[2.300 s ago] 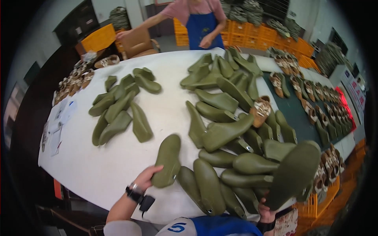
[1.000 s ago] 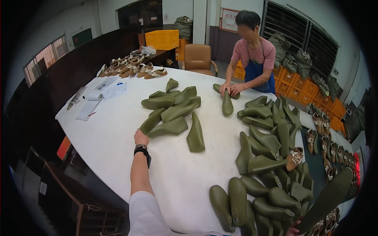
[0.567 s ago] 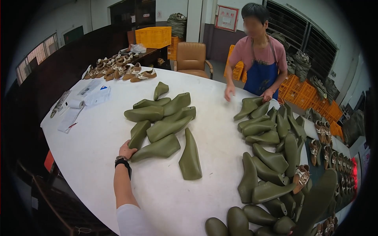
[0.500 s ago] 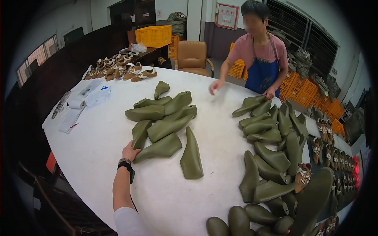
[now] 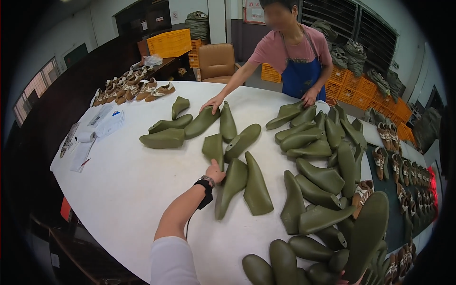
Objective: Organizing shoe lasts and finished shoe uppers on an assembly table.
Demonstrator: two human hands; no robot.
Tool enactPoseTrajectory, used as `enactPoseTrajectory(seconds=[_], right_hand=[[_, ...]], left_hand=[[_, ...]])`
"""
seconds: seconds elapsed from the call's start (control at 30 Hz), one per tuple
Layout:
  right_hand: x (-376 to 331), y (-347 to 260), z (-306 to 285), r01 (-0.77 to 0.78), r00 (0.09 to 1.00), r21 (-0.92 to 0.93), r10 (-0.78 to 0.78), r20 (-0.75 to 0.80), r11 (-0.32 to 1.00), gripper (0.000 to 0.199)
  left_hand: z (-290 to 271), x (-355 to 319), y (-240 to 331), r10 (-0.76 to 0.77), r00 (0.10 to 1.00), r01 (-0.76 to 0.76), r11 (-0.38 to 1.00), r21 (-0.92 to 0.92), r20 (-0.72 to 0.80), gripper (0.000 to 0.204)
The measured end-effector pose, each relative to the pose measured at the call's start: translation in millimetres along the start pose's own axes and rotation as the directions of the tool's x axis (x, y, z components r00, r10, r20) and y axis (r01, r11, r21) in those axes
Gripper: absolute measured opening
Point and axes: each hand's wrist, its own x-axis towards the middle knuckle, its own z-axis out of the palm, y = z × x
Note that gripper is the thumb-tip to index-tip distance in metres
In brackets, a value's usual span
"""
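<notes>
My left hand (image 5: 216,172) grips the near end of an olive-green shoe last (image 5: 212,145), its fingers partly hidden. Against that hand lies another last (image 5: 232,183), and a tapered one (image 5: 257,186) rests to its right. A further last (image 5: 242,142) lies just beyond. At the lower right, my right hand (image 5: 350,279) shows only partly, closed round a large last (image 5: 369,232) held upright, sole toward me. Across the table, a co-worker's hand (image 5: 213,104) rests on a last (image 5: 202,122).
Many lasts crowd the right side of the white table (image 5: 118,185), with a brown-and-white shoe (image 5: 363,197) among them. Similar shoes (image 5: 135,90) sit at the far left, near papers (image 5: 108,124). Racked shoes (image 5: 407,178) line the right. A chair (image 5: 217,62) stands behind the table.
My left hand has moved right, and several lasts beside it have shifted right and turned. The co-worker has reached out and put a hand on a last. The view has shifted slightly.
</notes>
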Motion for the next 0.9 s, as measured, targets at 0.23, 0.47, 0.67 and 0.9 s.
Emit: enactPoseTrajectory(seconds=[0.23,0.47,0.67,0.9], right_hand=[[-24.2,-2.2,-8.7,0.072,0.997,0.054,-0.073,0.006,0.996,0.037],[-5.8,-22.6,-78.4,0.095,0.995,-0.069,-0.097,-0.028,0.993,0.037],[-11.9,-15.5,-61.8,0.048,0.993,-0.125,-0.061,-0.099,0.991,0.037],[3.8,7.7,-0.1,0.024,0.983,-0.223,-0.063,-0.171,0.975,0.036]], left_hand=[[14.3,12.7,66.2,0.417,0.828,-0.394,0.908,-0.139,0.375,0.106],[35.7,-143.5,3.6,0.391,0.913,-0.375,0.917,-0.136,0.115,0.102],[80.8,-131.3,24.7,0.4,0.912,-0.408,0.91,-0.08,-0.094,0.085],[-31.8,40.0,30.4,0.397,0.912,-0.332,0.573,-0.75,-0.1,0.033]])
